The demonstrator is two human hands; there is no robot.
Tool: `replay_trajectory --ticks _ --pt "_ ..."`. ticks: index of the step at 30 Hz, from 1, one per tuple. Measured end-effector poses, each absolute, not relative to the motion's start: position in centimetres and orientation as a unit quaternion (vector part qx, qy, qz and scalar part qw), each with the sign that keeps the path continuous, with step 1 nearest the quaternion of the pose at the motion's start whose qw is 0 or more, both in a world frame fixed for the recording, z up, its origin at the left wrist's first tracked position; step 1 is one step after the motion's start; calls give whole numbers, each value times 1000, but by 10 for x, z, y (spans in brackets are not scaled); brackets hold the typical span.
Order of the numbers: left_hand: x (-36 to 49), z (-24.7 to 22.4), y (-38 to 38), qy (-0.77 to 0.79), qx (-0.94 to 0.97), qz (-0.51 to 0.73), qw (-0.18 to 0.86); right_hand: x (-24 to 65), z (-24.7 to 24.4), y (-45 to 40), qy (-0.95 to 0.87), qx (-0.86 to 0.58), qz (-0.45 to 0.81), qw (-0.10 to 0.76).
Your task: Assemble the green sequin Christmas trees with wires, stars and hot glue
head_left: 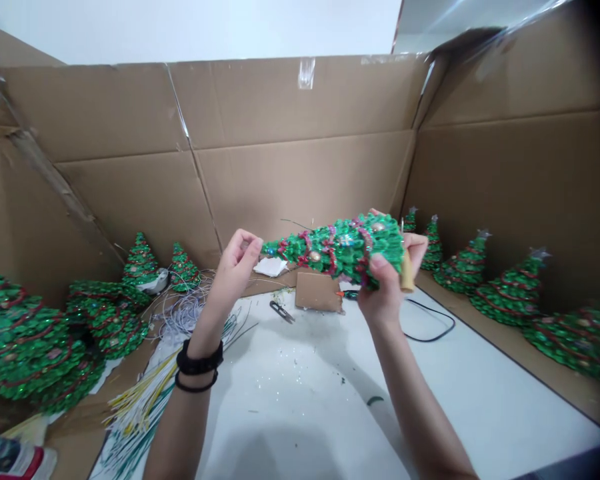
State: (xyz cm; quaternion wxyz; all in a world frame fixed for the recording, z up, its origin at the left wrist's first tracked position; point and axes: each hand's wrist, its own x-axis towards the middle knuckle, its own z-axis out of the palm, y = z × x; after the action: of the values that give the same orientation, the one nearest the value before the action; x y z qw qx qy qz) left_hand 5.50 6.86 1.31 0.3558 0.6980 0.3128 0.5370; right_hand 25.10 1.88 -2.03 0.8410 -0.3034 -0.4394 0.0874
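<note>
A small green artificial Christmas tree (343, 247) lies on its side in the air above the table, its tip to the left. Dark red garland winds round it, with small shiny ornaments on the branches. My left hand (237, 267) is closed, its thumb and fingertips pinching the narrow tip. Around the wide base end my right hand (387, 293) is wrapped, thumb in front and fingers partly hidden behind. A short tan trunk (407, 273) sticks out at that end. Beneath the tree is a square of brown cardboard (319, 292).
Thread snips (282, 311) lie on the white table (300, 387), and a black cord (437, 327) curls at right. Coloured wires (145, 407) are bundled at left. More decorated trees (510, 293) stand along both sides. Cardboard walls (300, 167) surround the table.
</note>
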Motion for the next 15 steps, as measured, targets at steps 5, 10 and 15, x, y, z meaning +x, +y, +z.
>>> replay_trajectory --ticks 5,10,15 --pt "49 10 62 337 682 557 334 242 -24 22 -454 -302 84 834" --pt "47 14 54 340 678 548 354 240 -23 22 -442 -267 127 847" --pt "49 8 56 332 670 548 376 242 -19 15 -457 -279 112 837"
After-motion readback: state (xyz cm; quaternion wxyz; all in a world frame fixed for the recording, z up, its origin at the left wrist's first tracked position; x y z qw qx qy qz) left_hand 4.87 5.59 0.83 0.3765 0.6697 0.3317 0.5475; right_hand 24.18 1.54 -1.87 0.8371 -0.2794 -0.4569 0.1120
